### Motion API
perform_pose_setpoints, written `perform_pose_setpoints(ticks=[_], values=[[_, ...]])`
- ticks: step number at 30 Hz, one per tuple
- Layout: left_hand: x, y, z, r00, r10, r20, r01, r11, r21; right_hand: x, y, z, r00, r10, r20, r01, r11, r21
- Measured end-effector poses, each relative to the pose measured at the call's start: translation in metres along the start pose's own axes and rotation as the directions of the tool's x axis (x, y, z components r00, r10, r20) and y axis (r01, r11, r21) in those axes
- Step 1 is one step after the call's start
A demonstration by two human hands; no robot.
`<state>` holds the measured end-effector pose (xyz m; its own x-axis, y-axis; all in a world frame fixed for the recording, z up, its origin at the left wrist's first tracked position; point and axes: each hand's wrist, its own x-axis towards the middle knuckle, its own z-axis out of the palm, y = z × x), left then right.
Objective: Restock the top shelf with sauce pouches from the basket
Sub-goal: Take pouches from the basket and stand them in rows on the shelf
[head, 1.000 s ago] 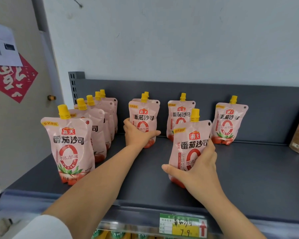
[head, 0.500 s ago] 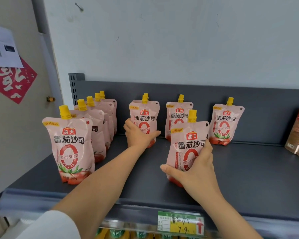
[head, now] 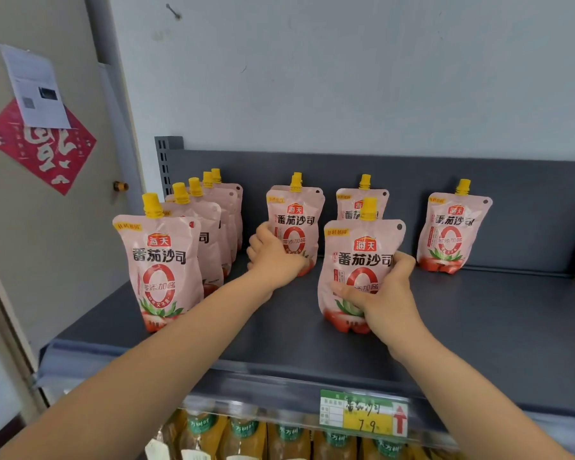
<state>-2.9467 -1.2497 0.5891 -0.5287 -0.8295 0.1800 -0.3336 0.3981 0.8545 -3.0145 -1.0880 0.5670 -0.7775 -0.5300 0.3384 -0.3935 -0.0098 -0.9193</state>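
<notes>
While left fingers (head: 259, 241) curl round a rear pouch (head: 296, 218), right fingers (head: 403, 262) clasp the front pouch (head: 362, 252) upright.

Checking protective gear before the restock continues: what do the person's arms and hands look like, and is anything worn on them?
The left hand and right hand are bare: no gloves, rings or wristbands show. The left forearm and right forearm are uncovered down to the frame's lower edge, so no sleeve, watch or marking is visible in this view.
</notes>
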Motion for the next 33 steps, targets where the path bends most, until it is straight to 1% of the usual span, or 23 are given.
perform_pose_setpoints(ticks=[2, 3, 4, 6, 8, 11, 14, 19, 22, 24, 27, 29, 33], values=[[-0.014, -0.005, -0.012, 0.98, 0.106, 0.167, -0.085, 0.988, -0.126, 0.009, 0.001, 0.013, 1.0, -0.006, 0.003, 0.006, 1.0, -0.001], [-0.021, -0.008, -0.017, 0.964, 0.154, 0.217, -0.122, 0.981, -0.153, 0.014, 0.002, 0.02, 1.0, -0.008, 0.007, 0.008, 1.0, 0.001], [-0.026, -0.012, -0.021, 0.954, 0.19, 0.232, -0.154, 0.975, -0.161, 0.019, 0.003, 0.028, 1.0, -0.011, 0.011, 0.011, 1.0, 0.008], [-0.032, -0.016, -0.025, 0.946, 0.225, 0.233, -0.193, 0.969, -0.154, 0.029, 0.003, 0.043, 0.999, -0.034, 0.016, 0.033, 0.999, 0.03], [-0.033, -0.02, -0.027, 0.945, 0.243, 0.217, -0.224, 0.969, -0.108, 0.038, 0.001, 0.058, 0.998, -0.065, 0.021, 0.064, 0.998, 0.022], [-0.025, -0.024, -0.029, 0.959, 0.259, 0.112, -0.252, 0.965, -0.073, 0.049, -0.004, 0.078, 0.996, -0.082, 0.039, 0.081, 0.996, 0.041], [-0.013, -0.022, -0.033, 0.975, 0.219, 0.04, -0.219, 0.976, 0.004, 0.06, -0.006, 0.093, 0.995, -0.092, 0.048, 0.089, 0.994, 0.059], [-0.001, -0.019, -0.034, 0.982, 0.19, 0.0, -0.189, 0.976, 0.104, 0.068, 0.001, 0.103, 0.995, -0.078, 0.065, 0.074, 0.995, 0.064], [0.001, -0.023, -0.031, 0.986, 0.167, -0.016, -0.162, 0.975, 0.152, 0.068, 0.006, 0.104, 0.989, -0.125, 0.079, 0.126, 0.992, -0.003], [0.0, -0.023, -0.033, 0.986, 0.166, 0.006, -0.165, 0.974, 0.158, 0.068, 0.006, 0.105, 0.987, -0.124, 0.101, 0.128, 0.991, -0.029], [0.0, -0.023, -0.034, 0.97, 0.205, 0.129, -0.225, 0.96, 0.168, 0.069, 0.006, 0.102, 0.986, -0.091, 0.14, 0.101, 0.993, -0.067], [0.001, -0.024, -0.033, 0.958, 0.216, 0.186, -0.25, 0.951, 0.183, 0.069, 0.007, 0.098, 0.985, -0.081, 0.151, 0.098, 0.989, -0.114], [0.005, -0.025, -0.026, 0.952, 0.202, 0.229, -0.248, 0.95, 0.192, 0.07, 0.007, 0.09, 0.984, -0.08, 0.157, 0.105, 0.982, -0.159]])
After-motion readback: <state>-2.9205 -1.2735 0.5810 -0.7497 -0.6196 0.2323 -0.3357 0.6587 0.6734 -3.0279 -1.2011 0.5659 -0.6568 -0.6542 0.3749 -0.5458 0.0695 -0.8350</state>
